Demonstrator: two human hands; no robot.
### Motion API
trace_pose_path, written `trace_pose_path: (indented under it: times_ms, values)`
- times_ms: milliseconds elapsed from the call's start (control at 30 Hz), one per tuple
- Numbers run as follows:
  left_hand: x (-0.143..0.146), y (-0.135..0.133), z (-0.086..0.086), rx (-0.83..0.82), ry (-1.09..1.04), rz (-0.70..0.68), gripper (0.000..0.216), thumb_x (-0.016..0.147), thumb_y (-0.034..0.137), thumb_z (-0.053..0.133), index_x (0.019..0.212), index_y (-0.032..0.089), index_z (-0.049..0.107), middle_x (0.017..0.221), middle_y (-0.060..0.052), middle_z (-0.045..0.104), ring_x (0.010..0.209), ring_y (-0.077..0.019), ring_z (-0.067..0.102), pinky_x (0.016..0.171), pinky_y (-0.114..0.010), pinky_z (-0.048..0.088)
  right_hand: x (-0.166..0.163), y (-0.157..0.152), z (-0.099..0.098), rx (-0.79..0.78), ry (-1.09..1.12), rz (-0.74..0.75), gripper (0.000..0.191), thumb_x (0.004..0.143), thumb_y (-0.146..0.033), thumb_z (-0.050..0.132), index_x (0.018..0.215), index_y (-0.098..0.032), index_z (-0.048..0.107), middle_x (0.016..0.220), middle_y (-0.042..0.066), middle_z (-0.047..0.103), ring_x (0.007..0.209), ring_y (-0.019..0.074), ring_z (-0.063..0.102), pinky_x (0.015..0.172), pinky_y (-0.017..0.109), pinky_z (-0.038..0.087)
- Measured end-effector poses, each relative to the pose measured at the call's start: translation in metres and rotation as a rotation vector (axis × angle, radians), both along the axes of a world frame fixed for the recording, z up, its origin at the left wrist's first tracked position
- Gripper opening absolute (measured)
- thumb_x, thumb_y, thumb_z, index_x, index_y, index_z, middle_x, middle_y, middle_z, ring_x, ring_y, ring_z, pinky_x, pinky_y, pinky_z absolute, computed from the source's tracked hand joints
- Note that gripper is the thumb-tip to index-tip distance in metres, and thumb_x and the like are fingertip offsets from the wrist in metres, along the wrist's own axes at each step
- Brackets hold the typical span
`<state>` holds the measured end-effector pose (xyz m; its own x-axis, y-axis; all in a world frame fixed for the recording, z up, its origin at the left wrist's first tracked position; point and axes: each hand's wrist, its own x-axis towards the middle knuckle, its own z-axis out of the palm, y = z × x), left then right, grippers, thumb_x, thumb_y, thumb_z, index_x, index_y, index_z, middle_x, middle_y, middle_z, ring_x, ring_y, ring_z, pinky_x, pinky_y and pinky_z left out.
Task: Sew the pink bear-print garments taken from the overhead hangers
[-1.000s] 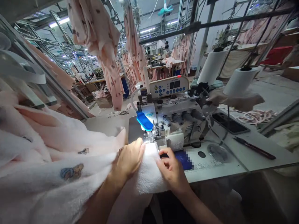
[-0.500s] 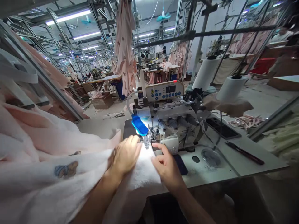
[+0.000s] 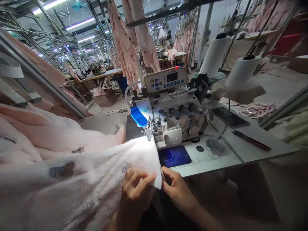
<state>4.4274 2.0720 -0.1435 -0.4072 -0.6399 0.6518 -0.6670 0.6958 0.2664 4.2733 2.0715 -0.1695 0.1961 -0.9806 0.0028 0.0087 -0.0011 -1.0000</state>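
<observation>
Pale pink fleece fabric (image 3: pixel 106 163) with small bear prints spreads across the left side and runs up under the presser foot of an overlock sewing machine (image 3: pixel 178 106). A bright lamp lights the cloth there, beside a blue guard (image 3: pixel 139 116). Near the front edge of the fabric, my left hand (image 3: pixel 137 189) is closed, pinching the cloth between thumb and fingers. My right hand (image 3: pixel 176 189) is just right of it, its thumb and index finger closed on the fabric's right edge. Its other fingers are curled and partly hidden.
Right of the machine, tweezers (image 3: pixel 251 140), a phone-like dark slab (image 3: pixel 229 116) and a clear round dish (image 3: pixel 215 146) lie on the worktable (image 3: pixel 204 163). White thread cones (image 3: pixel 243 72) stand behind. Pink garments (image 3: pixel 125 48) hang beyond the machine; a metal rail (image 3: pixel 48 73) slants at left.
Both hands have moved from beside the presser foot down toward me, to the fabric's front edge. More cloth and the blue plate beneath the machine now show. The view has shifted slightly.
</observation>
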Motion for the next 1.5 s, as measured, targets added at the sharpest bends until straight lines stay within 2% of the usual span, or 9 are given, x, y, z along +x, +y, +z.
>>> trace_pose_path:
  times_ms: [233,400,467,533,600,700,867,1133,1500]
  values:
    - [-0.003,0.013,0.006,-0.074,0.014,-0.04,0.025,0.075,0.013,0.064,0.1,0.018,0.062,0.077,-0.003,0.056,0.074,-0.0156,0.051,0.07,-0.032,0.042,-0.009,0.025,0.022,0.038,0.008,-0.063,0.03,0.079,-0.039,0.059,0.061,-0.016,0.053,0.057,-0.003,0.045,0.055,0.0104,0.04,0.051,0.021,0.032]
    - [0.003,0.015,-0.002,-0.186,-0.023,-0.061,0.028,0.076,0.009,0.062,0.104,0.015,0.063,0.078,-0.004,0.059,0.079,-0.0168,0.053,0.075,-0.033,0.041,-0.014,0.034,0.023,0.277,-0.175,0.128,0.034,0.086,-0.045,0.047,0.082,-0.016,0.064,0.043,-0.006,0.038,0.035,0.0073,0.028,0.035,0.019,0.023]
    - [0.003,0.015,0.0,-0.216,-0.061,-0.055,0.025,0.078,0.007,0.059,0.101,0.014,0.064,0.077,-0.005,0.061,0.079,-0.0172,0.054,0.076,-0.034,0.04,-0.017,0.033,0.018,0.132,-0.024,0.077,0.031,0.087,-0.04,0.048,0.1,-0.018,0.065,0.051,-0.003,0.048,0.039,0.01,0.039,0.037,0.02,0.031]
    - [0.002,0.014,0.004,-0.229,-0.093,-0.065,0.021,0.081,0.008,0.054,0.099,0.013,0.064,0.074,-0.004,0.061,0.077,-0.0165,0.054,0.074,-0.034,0.039,-0.02,0.029,0.009,-0.239,0.271,-0.155,0.029,0.085,-0.03,0.052,0.111,-0.022,0.063,0.074,0.003,0.061,0.056,0.0143,0.053,0.048,0.024,0.043]
    - [-0.001,0.012,0.008,-0.24,-0.103,-0.077,0.017,0.083,0.01,0.051,0.094,0.013,0.063,0.071,-0.003,0.06,0.073,-0.0153,0.054,0.072,-0.032,0.04,-0.022,0.023,0.002,-0.607,0.512,-0.344,0.024,0.085,-0.022,0.055,0.106,-0.027,0.065,0.093,0.005,0.063,0.073,0.0171,0.059,0.062,0.027,0.048]
    - [-0.003,0.006,0.008,-0.231,-0.094,-0.049,0.013,0.083,0.024,0.056,0.093,0.016,0.06,0.08,-0.005,0.064,0.083,-0.0188,0.058,0.083,-0.037,0.044,-0.023,0.015,-0.002,-0.856,0.61,-0.293,0.015,0.086,-0.015,0.054,0.089,-0.026,0.064,0.088,0.002,0.063,0.079,0.0163,0.058,0.071,0.028,0.046]
    - [0.006,-0.006,0.001,-0.184,-0.264,-0.008,0.036,0.084,0.016,0.049,0.119,0.014,0.054,0.122,-0.01,0.06,0.125,-0.025,0.046,0.111,-0.047,0.026,-0.024,0.01,0.008,-0.995,0.623,-0.262,0.017,0.085,-0.005,0.053,0.092,-0.019,0.059,0.082,0.002,0.063,0.075,0.0152,0.056,0.07,0.03,0.041]
    - [0.01,-0.024,0.015,-0.159,-0.302,-0.01,0.042,0.081,0.003,0.044,0.121,0.009,0.054,0.124,-0.012,0.059,0.124,-0.0227,0.048,0.107,-0.041,0.039,-0.02,-0.012,0.025,-1.032,0.636,-0.363,0.012,0.086,-0.011,0.056,0.091,-0.02,0.063,0.082,0.001,0.067,0.073,0.0141,0.058,0.069,0.03,0.039]
    - [0.014,-0.069,0.019,-0.037,-0.403,0.035,0.055,0.08,-0.001,0.032,0.131,0.01,0.045,0.135,-0.015,0.049,0.127,-0.0237,0.044,0.104,-0.044,0.042,-0.02,-0.064,0.019,-1.081,0.75,-0.408,0.01,0.089,-0.018,0.054,0.09,-0.017,0.064,0.086,0.003,0.067,0.076,0.0178,0.052,0.071,0.033,0.04]
